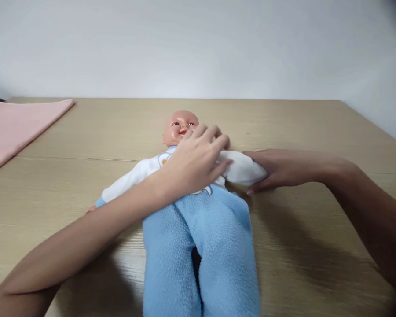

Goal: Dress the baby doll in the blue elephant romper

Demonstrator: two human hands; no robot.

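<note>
A baby doll point(180, 125) lies on its back on the wooden table point(317, 127), head toward the wall. It wears a white fleece top point(132, 178) and blue fleece trousers point(214, 246). My left hand point(194, 163) rests on the doll's chest and shoulder, fingers curled against the white top. My right hand point(277, 169) is closed around the end of the doll's white sleeve point(242, 169), which sticks out to the right. The doll's other arm lies stretched to the left on the table.
A folded pink cloth point(13, 125) lies at the table's far left. A plain white wall stands behind the table's far edge.
</note>
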